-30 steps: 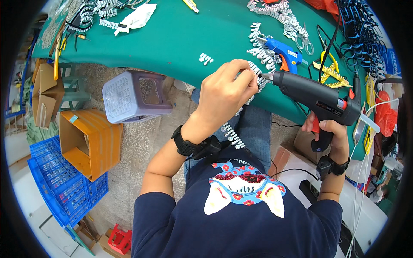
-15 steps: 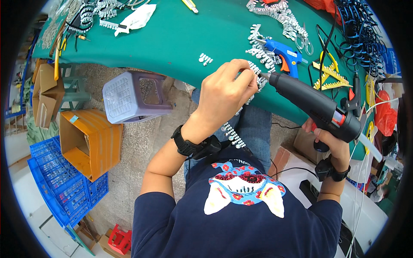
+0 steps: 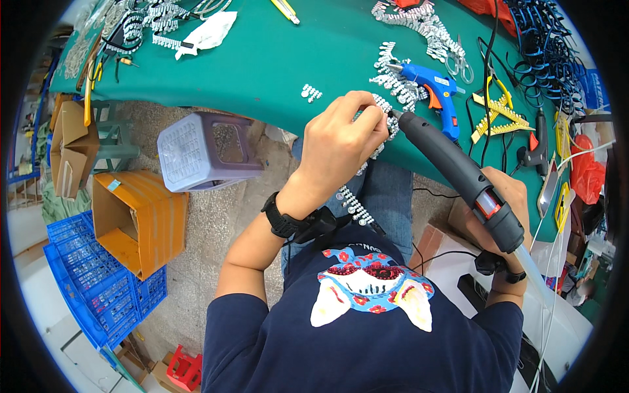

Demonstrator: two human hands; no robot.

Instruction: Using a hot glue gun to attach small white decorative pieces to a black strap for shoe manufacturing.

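My left hand (image 3: pixel 342 139) is closed at the table's near edge, its fingers pinching a rhinestone trim (image 3: pixel 356 207). That sparkling strip curves past the fingertips and hangs toward my lap, with a dark end showing at the bottom. Most of the pinched part is hidden by the fingers. My right hand (image 3: pixel 510 194) grips a large black glue gun (image 3: pixel 452 169), partly behind its body. A clear glue stick (image 3: pixel 534 278) protrudes from the gun's back end. The nozzle points at the trim beside my left fingertips; whether it touches I cannot tell.
On the green table (image 3: pixel 275 72) lie a blue glue gun (image 3: pixel 429 85), more rhinestone trim (image 3: pixel 401 88), scissors (image 3: pixel 458 65), yellow trim (image 3: pixel 499 121) and black bands (image 3: pixel 547 52). A purple-grey stool (image 3: pixel 180 154), cardboard box (image 3: pixel 154 219) and blue crate (image 3: pixel 98 281) stand at left.
The black glue gun has swung, its back end moving left and down and its nozzle shifting slightly left. My right hand has risen along it. My left hand has barely moved.
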